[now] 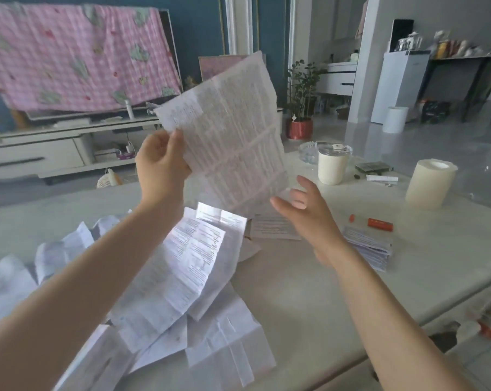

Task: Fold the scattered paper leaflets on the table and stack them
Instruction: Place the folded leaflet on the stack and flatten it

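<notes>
Held up above the table [309, 283]: one unfolded leaflet [233, 131], pinched at its left edge by the left hand [161, 162]. Right hand [306, 213] open, fingers spread, empty, just below the leaflet's lower corner. Heaped on the table's near left: loose leaflets [182, 277]. Stacked toward the table's right edge: folded leaflets [370, 246].

Raised leaflet [233, 136]: thin printed paper, creased, translucent against the light. Scattered leaflets [187, 277]: matt white paper, heavily fold-lined. Folded stack [368, 246]: same paper, layered edges. Table [309, 292]: smooth pale stone-like top, soft sheen. Tumbler [332, 165]: matt cream body, clear plastic lid. Ashtray [309, 153]: clear glass. Tissue roll [430, 183]: soft matt paper. Blanket [77, 57]: quilted pink checked cloth. Floor [436, 142]: glossy, reflective.
</notes>
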A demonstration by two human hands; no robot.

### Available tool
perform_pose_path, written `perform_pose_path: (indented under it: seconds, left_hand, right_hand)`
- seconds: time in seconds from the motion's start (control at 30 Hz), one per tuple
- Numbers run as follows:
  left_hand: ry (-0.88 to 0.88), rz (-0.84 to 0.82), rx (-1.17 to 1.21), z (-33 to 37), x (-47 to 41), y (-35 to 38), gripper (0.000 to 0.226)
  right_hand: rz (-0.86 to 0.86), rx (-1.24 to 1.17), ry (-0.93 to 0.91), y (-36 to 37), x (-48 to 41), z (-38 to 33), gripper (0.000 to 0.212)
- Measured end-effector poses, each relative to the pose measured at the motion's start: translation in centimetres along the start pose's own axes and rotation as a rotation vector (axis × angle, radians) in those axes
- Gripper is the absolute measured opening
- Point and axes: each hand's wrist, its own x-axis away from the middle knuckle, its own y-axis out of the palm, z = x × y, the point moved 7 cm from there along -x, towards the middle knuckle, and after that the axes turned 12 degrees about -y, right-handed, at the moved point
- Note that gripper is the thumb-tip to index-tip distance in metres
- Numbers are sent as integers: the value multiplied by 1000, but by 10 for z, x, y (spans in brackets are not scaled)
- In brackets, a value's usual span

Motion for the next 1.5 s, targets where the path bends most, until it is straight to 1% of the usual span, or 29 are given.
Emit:
perform_pose_path:
  seconds: [0.07,0.17,0.27,0.3,0.33,0.4,0.43,0.47,0.5,0.53,0.57,0.6,0.67,0.7,0.73,0.77,0.83,0.87,0.9,0.97,1.0,1.07,1.13,1.2,1.3,1.4,1.43,1.47,1.5]
  left_hand:
    - [-24,-49,60,18,-6,5,19]
    - [-19,-75,92,52,-16,10,20]
    - [-20,-133,95,85,-27,18,20]
    - [-31,-148,90,95,-29,20,20]
    - [-54,-146,95,103,-32,21,19]
    - [-107,-110,121,119,-39,16,18]
    - [-142,-78,143,123,-44,10,17]
    - [-186,-70,177,132,-47,4,18]
    - [-248,-97,211,135,-46,2,31]
    - [-316,-148,229,136,-44,2,50]
    - [-379,-194,242,137,-41,-1,70]
    - [-441,-228,221,133,-36,-4,83]
    - [-497,-290,74,124,-16,-13,92]
    - [-479,-337,-33,115,-7,-13,86]
    - [-436,-390,-145,114,3,-18,74]
    - [-386,-412,-227,110,8,-22,70]
    - [-259,-371,-340,111,10,-37,111]
    - [-182,-361,-410,116,15,-40,116]
    - [-105,-335,-482,122,18,-43,103]
    - [26,-266,-548,137,24,-50,65]
    - [53,-248,-534,143,27,-52,56]
    - [38,-241,-461,148,28,-59,53]
    - [7,-208,-418,151,27,-67,56]
    - [33,-126,-491,152,26,-76,54]
    - [106,-22,-680,149,24,-86,44]
    - [141,42,-746,151,27,-93,36]
    - [146,34,-749,152,27,-95,29]
    - [124,-9,-708,154,28,-94,20]
    - [64,-94,-614,152,30,-93,13]
  right_hand:
    - [2,-36,-53,3,-7,-11,83]
    - [16,-103,-109,3,-20,-34,89]
    - [-5,-37,-130,-10,-44,-59,94]
    - [-38,4,-126,-13,-52,-70,88]
    - [-75,22,-119,-15,-60,-80,76]
    - [-153,0,-122,-13,-71,-104,37]
    - [-194,-35,-124,-10,-74,-113,23]
    - [-233,-86,-132,-6,-77,-125,15]
    - [-261,-149,-121,-1,-79,-132,10]
    - [-267,-212,-98,3,-80,-139,8]
    - [-256,-273,-85,6,-80,-148,6]
    - [-230,-333,-73,10,-80,-155,5]
    - [-178,-400,-60,18,-77,-168,5]
    - [-152,-405,-51,19,-76,-168,5]
    - [-137,-410,-52,24,-74,-174,6]
    - [-120,-414,-51,27,-72,-178,7]
    - [-97,-439,-48,34,-66,-187,9]
    - [-95,-459,-50,37,-63,-192,8]
    - [-99,-470,-55,40,-60,-196,8]
    - [-141,-460,-76,47,-54,-203,6]
    - [-167,-453,-88,50,-50,-205,5]
    - [-217,-469,-115,56,-40,-211,4]
    - [-257,-487,-138,62,-32,-213,10]
    - [-268,-423,-177,64,-24,-212,18]
    - [-173,-207,-287,60,-15,-210,22]
    - [-134,-157,-315,57,-8,-210,24]
    - [-141,-157,-320,57,-6,-209,28]
    - [-140,-160,-321,58,-3,-209,29]
    - [-140,-176,-322,58,0,-210,23]
